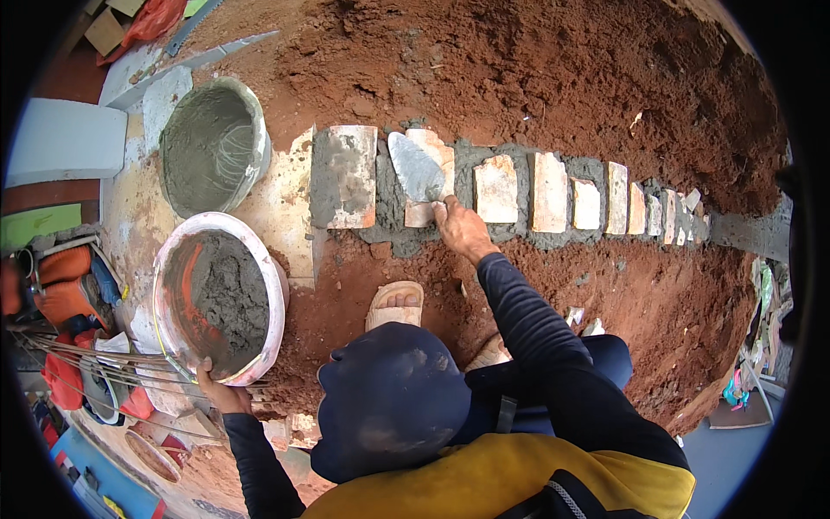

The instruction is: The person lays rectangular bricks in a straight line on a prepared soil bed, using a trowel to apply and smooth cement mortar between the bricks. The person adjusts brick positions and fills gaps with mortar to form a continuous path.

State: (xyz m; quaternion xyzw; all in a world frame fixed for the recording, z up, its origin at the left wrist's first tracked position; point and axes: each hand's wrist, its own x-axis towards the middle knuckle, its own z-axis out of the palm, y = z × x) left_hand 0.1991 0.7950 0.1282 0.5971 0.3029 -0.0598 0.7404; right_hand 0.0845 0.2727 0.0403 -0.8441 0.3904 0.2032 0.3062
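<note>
My right hand (463,228) is closed around the handle of a pointing trowel (415,166). Its grey blade lies over a brick (430,147) and the wet mortar beside it, in a row of bricks. At the lower left, my left hand (223,389) grips the rim of a whitish bucket (278,290), with its fingers partly hidden. Grey mortar (229,298) fills much of that bucket, and a bare reddish patch shows on its inner wall. Just left of the trowel, a mortar-smeared brick (350,164) sits at the row's end.
Beyond my left hand stands a second basin (212,147), coated inside with grey mortar. Thin metal rods (104,356) stick out near the bucket. Loose red soil (553,69) borders the row. Spaced bricks (495,189) run to the right in mortar. My sandalled foot (396,303) is close by.
</note>
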